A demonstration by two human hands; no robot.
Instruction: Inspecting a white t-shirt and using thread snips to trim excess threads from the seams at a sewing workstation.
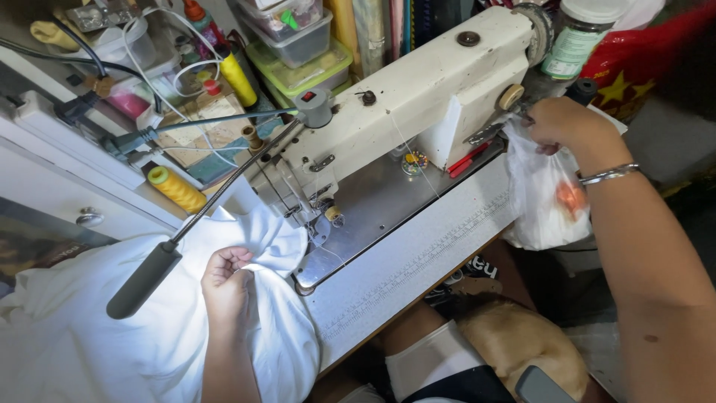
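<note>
My left hand [226, 283] is bunched on white fabric [89, 328] that spreads over the left of the table, beside the needle area of a cream sewing machine [418, 82]. At the machine's right end my right hand [561, 123], with a metal bracelet on its wrist, grips the top of a white plastic bag [541, 201] hanging off the table edge. Something orange shows through the bag.
A grey gooseneck lamp [145, 277] reaches over the fabric. A yellow thread spool [177, 189] stands at the left, with plastic boxes [298, 45], cables and bottles behind. A jar [578, 37] sits by the handwheel. A tan furry animal [522, 343] lies under the table.
</note>
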